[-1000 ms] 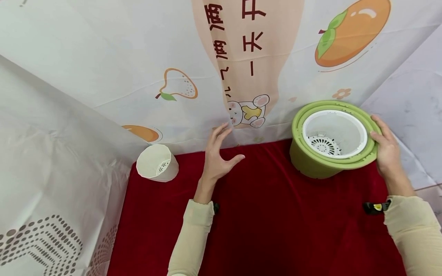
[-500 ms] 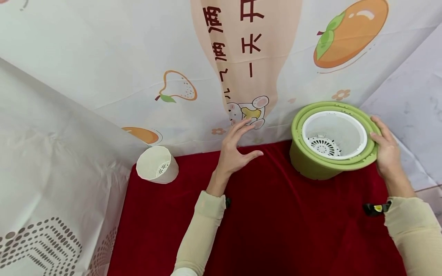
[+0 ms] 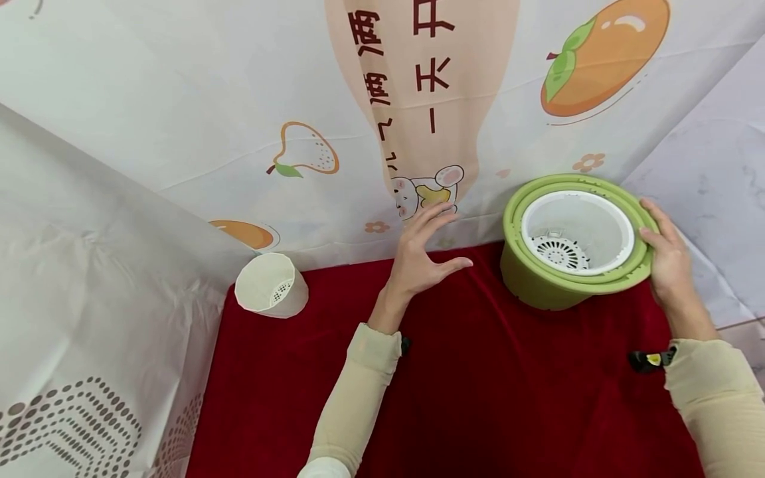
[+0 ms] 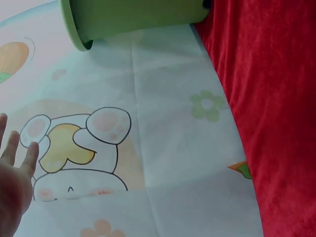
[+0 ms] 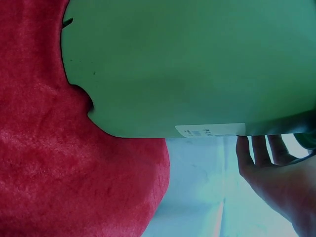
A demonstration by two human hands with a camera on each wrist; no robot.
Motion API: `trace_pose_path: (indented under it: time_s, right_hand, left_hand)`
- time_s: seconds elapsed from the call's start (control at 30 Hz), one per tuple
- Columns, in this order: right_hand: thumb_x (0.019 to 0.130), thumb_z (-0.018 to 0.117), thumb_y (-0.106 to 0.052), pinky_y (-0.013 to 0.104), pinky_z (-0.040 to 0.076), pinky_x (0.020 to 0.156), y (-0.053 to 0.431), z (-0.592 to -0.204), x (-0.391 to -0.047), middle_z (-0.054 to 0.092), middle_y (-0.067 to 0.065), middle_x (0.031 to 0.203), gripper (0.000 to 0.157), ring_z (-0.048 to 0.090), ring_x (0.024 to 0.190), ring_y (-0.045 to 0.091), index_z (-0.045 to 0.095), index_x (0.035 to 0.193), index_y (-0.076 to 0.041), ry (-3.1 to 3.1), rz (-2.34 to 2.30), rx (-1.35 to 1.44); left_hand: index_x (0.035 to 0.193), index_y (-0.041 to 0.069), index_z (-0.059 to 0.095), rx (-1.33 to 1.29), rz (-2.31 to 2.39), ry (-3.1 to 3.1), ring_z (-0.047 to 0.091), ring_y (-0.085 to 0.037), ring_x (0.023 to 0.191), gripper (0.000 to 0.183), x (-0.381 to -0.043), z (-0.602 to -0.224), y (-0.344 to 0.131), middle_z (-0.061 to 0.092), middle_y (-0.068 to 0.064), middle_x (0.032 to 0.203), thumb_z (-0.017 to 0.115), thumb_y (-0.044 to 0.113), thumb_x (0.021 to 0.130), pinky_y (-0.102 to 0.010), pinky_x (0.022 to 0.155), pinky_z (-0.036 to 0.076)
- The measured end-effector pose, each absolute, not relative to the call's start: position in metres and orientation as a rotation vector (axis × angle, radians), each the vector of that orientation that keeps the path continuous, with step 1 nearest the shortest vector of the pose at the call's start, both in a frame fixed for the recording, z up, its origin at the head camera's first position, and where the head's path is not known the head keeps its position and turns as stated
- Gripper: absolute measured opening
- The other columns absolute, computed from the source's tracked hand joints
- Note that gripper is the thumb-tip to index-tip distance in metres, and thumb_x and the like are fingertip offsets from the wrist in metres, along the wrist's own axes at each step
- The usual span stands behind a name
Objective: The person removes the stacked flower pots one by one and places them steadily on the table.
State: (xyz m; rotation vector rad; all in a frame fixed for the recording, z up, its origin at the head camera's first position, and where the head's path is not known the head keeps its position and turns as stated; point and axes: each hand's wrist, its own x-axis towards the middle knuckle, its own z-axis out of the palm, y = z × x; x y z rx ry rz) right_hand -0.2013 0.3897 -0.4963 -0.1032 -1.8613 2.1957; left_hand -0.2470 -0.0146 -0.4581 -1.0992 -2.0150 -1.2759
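Note:
At the back right of the cloth, a green flowerpot (image 3: 532, 282) stands with a white pot (image 3: 609, 229) nested inside it. Slots show in the white pot's bottom. My right hand (image 3: 672, 265) grips the green rim at its right side, thumb on top. In the right wrist view, that hand's fingers (image 5: 244, 153) reach the green wall (image 5: 187, 69) beside a white label (image 5: 212, 129). Left of the flowerpot, my left hand (image 3: 418, 255) is in the air, fingers and thumb spread, holding nothing. The left wrist view catches part of this hand (image 4: 15, 182) below the flowerpot (image 4: 138, 17).
A small white pot (image 3: 293, 302) with holes in its bottom stands at the back left corner of the red cloth (image 3: 478, 385). Behind the cloth hangs a printed white backdrop (image 3: 239, 79), close to the green flowerpot.
My left hand has moved to the right, towards the green flowerpot, with its fingers still spread. The right hand has kept its hold on the rim, and the pots have stayed in place.

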Motion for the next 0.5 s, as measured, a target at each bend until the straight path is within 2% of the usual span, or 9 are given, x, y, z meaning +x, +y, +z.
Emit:
trace_pose_path:
  time_s: [0.2,0.37,0.5]
  right_hand:
    - [0.105,0.038,-0.004,0.009,0.014,0.111,0.39,-0.497,-0.201,0.026,-0.002,0.162,0.05,0.016,0.146,0.005,0.033,0.155,-0.007,-1.86,2.199,-0.107]
    - [0.105,0.039,-0.004,0.009,0.014,0.111,0.39,-0.497,-0.201,0.026,-0.002,0.162,0.05,0.017,0.146,0.004,0.034,0.155,-0.008,-1.873,2.184,-0.115]
    - [0.105,0.039,-0.005,0.008,0.013,0.111,0.39,-0.496,-0.201,0.027,-0.003,0.162,0.05,0.017,0.146,0.004,0.034,0.155,-0.009,-1.89,2.17,-0.128]
  left_hand:
    - [0.132,0.006,0.061,-1.144,-1.193,-2.107,0.039,-0.024,0.141,0.074,-0.247,-0.458,-0.006,0.053,-0.01,0.143,0.09,0.033,0.07,-0.039,0.117,0.026]
    - [0.138,0.005,0.055,-1.167,-1.139,-2.142,0.04,-0.018,0.14,0.078,-0.25,-0.457,0.005,0.053,-0.009,0.143,0.087,0.036,0.074,-0.036,0.117,0.026]
    - [0.138,0.008,0.056,-1.184,-1.087,-2.169,0.039,-0.016,0.14,0.073,-0.252,-0.459,0.012,0.052,-0.008,0.144,0.082,0.04,0.078,-0.033,0.116,0.026]
